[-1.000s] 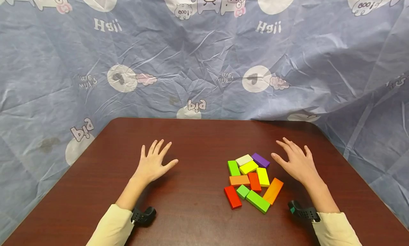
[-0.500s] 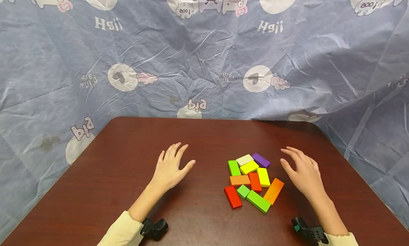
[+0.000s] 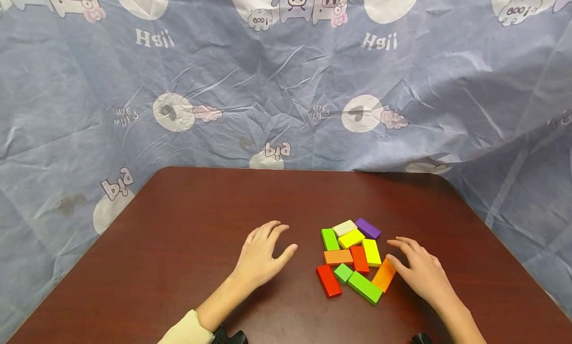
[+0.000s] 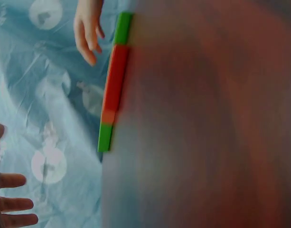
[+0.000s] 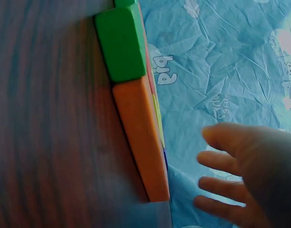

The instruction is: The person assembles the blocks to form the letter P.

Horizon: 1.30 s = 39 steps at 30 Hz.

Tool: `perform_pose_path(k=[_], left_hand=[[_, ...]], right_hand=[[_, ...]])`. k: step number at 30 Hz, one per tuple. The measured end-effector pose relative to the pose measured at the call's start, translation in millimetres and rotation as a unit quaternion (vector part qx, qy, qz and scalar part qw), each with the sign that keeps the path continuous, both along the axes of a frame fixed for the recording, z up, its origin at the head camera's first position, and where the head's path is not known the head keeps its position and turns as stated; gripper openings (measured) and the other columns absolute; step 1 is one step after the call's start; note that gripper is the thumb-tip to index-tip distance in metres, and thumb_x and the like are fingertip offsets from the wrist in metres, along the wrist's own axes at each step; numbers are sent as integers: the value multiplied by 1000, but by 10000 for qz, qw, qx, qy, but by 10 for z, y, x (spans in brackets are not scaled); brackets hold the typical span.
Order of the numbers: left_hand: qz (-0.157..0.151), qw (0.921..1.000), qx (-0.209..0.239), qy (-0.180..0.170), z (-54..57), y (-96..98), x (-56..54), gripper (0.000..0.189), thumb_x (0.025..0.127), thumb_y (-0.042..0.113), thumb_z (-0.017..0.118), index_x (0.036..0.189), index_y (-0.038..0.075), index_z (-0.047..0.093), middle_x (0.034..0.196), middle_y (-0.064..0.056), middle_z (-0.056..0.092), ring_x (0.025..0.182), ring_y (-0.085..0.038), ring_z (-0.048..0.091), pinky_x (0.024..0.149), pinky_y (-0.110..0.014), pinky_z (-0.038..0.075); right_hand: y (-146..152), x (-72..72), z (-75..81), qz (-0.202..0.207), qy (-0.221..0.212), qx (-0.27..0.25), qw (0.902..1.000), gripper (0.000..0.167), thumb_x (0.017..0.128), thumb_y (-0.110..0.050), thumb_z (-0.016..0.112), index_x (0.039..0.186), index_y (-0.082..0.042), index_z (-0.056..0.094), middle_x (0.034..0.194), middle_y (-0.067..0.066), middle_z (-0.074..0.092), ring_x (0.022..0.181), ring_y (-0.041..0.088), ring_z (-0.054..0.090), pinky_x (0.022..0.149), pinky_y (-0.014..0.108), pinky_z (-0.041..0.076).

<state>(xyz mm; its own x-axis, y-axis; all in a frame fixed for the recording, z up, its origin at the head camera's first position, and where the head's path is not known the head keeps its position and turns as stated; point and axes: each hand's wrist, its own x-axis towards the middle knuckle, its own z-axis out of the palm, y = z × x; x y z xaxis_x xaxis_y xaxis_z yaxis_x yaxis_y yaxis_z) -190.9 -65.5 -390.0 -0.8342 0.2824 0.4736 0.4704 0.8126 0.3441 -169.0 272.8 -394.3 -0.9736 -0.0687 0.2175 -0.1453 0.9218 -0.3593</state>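
My right hand point(image 3: 419, 269) hovers at the right side of a cluster of coloured wooden blocks, its thumb overlapping the end of an orange block point(image 3: 383, 275) in the head view. In the right wrist view the fingers point(image 5: 221, 190) are spread loosely beside that block, holding nothing. My left hand point(image 3: 261, 254) is left of the cluster, fingers relaxed, thumb pointing toward the blocks, with nothing in it. Nearest to it are a red block point(image 3: 328, 281), a brown-orange block point(image 3: 338, 257) and a green block point(image 3: 330, 240).
The cluster also holds a long green block point(image 3: 365, 287), a small green block point(image 3: 343, 273), a purple block point(image 3: 368, 228), a cream block point(image 3: 344, 228) and yellow blocks point(image 3: 372, 252). All lie on a dark brown table point(image 3: 214, 205). A printed blue-grey cloth point(image 3: 250, 86) hangs behind.
My left hand has moved right toward the blocks and nearer to me. My right hand has come lower and closer to the orange block, its fingers less spread. The blocks keep their arrangement.
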Motion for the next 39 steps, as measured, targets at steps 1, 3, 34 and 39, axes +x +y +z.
perform_pose_path(k=[1, 3, 34, 39], left_hand=[[-74, 9999, -50, -50, -21, 45, 17, 47, 87, 51, 48, 121, 20, 54, 125, -2, 53, 120, -18, 48, 100, -45, 38], [-214, 9995, -171, -140, -51, 132, 42, 47, 88, 52, 46, 121, 20, 54, 125, -2, 53, 120, -18, 47, 99, -44, 39], [-2057, 9558, -2053, -443, -394, 468, 133, 45, 90, 58, 37, 131, 42, 41, 130, 7, 48, 121, -12, 42, 97, -38, 36], [-1906, 9645, -1779, -429, -399, 465, 138, 40, 85, 62, 44, 116, 37, 51, 124, 10, 52, 118, -8, 45, 97, -36, 37]], right_hand=[[3, 3, -11, 49, -144, 67, 9999, 47, 89, -41, 52, 125, -10, 52, 132, 19, 43, 117, 42, 41, 84, 65, 30], [15, 8, -31, 123, -351, 162, 9992, 53, 88, -47, 52, 126, -10, 51, 133, 19, 42, 117, 43, 41, 83, 66, 32], [-12, 10, -129, 215, -738, 239, 9968, 77, 80, -61, 54, 130, -4, 44, 128, 21, 44, 111, 43, 45, 77, 64, 38], [-33, 1, -145, 112, -552, 233, 9981, 76, 79, -59, 58, 129, -3, 43, 125, 23, 44, 108, 45, 45, 76, 65, 39]])
